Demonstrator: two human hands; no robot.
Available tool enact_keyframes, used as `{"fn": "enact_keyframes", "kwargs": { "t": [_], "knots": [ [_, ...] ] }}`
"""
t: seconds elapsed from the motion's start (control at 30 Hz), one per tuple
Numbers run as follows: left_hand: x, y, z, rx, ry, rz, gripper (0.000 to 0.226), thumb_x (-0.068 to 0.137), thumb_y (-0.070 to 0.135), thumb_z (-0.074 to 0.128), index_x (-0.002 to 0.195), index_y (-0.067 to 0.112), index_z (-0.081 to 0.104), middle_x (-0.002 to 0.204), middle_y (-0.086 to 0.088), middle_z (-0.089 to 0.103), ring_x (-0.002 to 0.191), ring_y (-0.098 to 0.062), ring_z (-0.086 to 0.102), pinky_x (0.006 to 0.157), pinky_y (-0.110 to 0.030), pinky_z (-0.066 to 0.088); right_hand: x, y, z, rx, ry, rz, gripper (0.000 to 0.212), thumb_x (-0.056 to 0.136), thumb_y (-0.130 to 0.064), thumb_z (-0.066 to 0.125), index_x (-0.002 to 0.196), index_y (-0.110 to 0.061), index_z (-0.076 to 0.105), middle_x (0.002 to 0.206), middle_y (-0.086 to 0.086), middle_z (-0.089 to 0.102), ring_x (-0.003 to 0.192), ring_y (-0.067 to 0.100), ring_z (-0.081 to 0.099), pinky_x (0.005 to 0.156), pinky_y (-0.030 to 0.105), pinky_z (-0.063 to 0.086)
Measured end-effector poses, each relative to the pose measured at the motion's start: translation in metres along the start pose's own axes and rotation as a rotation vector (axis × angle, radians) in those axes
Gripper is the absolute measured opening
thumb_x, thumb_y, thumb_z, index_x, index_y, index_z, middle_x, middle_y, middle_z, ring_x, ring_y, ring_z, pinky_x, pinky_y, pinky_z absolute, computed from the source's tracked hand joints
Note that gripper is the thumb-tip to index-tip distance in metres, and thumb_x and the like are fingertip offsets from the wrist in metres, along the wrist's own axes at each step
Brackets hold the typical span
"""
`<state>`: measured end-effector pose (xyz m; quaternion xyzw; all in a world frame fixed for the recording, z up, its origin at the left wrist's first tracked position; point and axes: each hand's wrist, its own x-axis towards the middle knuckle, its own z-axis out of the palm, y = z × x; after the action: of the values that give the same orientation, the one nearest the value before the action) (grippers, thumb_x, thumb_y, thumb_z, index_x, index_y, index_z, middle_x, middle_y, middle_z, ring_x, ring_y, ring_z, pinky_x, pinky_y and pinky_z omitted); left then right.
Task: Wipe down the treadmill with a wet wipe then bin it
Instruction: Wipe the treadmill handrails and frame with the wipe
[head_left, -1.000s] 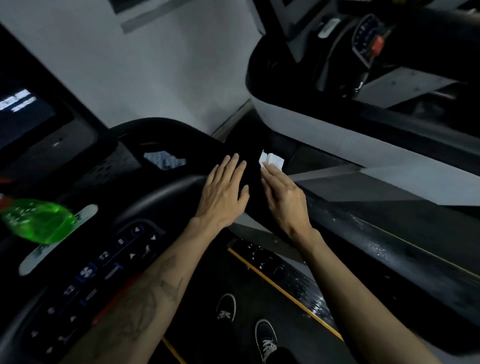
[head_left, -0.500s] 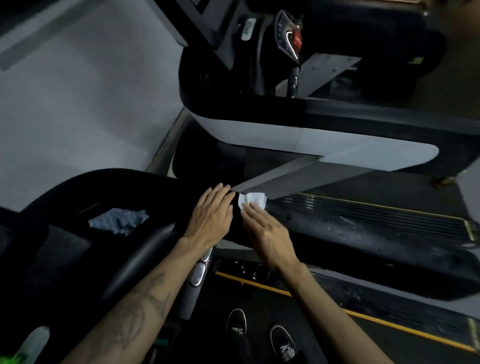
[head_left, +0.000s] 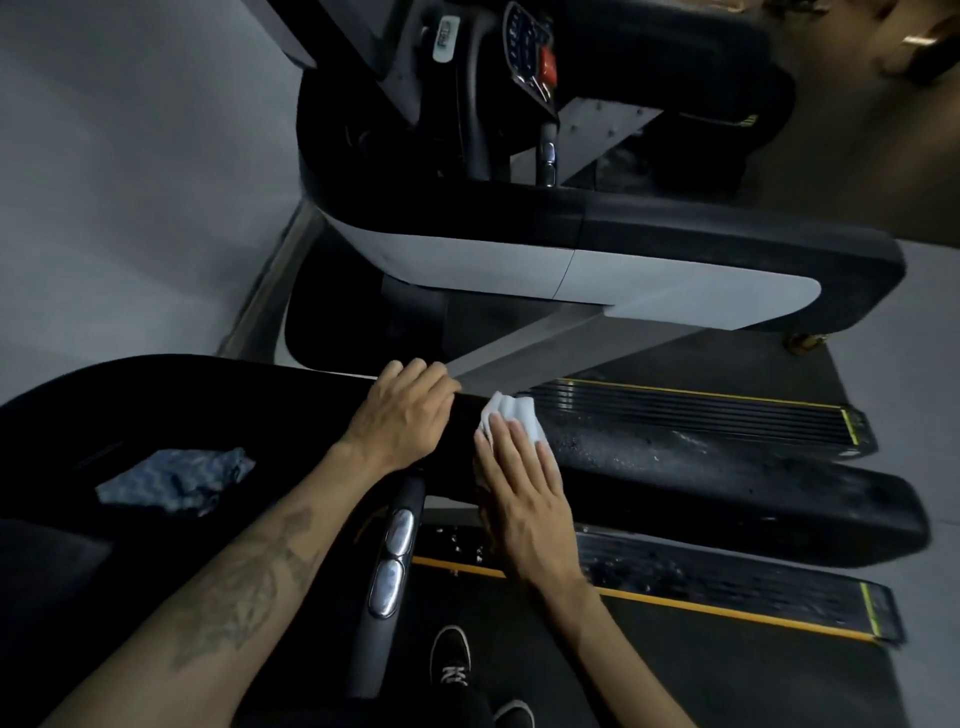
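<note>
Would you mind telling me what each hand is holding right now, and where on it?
The right hand presses the wet wipe flat under straight fingers on the side rail. The left hand curls over the rail's top edge.

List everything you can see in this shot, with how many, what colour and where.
wet wipe: one, white, on the black side rail under the right hand
side rail: one, black, running right from the hands
crumpled cloth: one, blue-grey, in the console tray at left
neighbouring treadmill: one, black and white, behind
shoes: two, black, on the belt below
left hand: fingers curled over the rail's far edge
right hand: flat, pressing the wipe
</note>
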<state>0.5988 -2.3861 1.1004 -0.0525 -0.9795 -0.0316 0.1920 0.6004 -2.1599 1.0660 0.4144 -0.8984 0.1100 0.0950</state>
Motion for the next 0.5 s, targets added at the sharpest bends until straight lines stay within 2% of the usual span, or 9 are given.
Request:
{"fn": "enact_keyframes", "kwargs": {
  "t": [0.13,0.33,0.5],
  "knots": [
    [-0.001,0.002,0.004,-0.058,0.047,-0.096,0.021,0.097,0.016,0.048,0.098,0.010,0.068,0.093,-0.006,0.062,0.079,-0.027,0.053,0.071,-0.042,0.039,-0.005,-0.013,0.006,-0.001,0.044,0.036,0.070,0.099,-0.029,0.048,0.161,-0.006,0.025,0.170,0.012,0.015,0.158,0.031,0.012,0.125,0.050,0.017],
    [-0.004,0.001,0.005,-0.055,0.060,-0.153,0.021,0.091,0.015,0.048,0.092,0.008,0.067,0.088,-0.009,0.060,0.079,-0.029,0.054,0.069,-0.042,0.041,0.027,0.002,0.009,-0.016,0.035,-0.051,0.065,0.102,-0.030,0.049,0.162,-0.015,0.028,0.170,0.006,0.019,0.158,0.026,0.015,0.126,0.050,0.020],
    [-0.004,0.001,0.007,-0.117,0.095,-0.190,0.021,0.089,0.013,0.049,0.091,0.008,0.069,0.085,-0.008,0.059,0.078,-0.029,0.054,0.066,-0.042,0.042,0.003,-0.013,0.009,-0.015,0.055,0.132,0.070,0.098,-0.032,0.046,0.161,-0.009,0.027,0.170,0.010,0.018,0.158,0.028,0.014,0.126,0.050,0.017]
  ]
}}
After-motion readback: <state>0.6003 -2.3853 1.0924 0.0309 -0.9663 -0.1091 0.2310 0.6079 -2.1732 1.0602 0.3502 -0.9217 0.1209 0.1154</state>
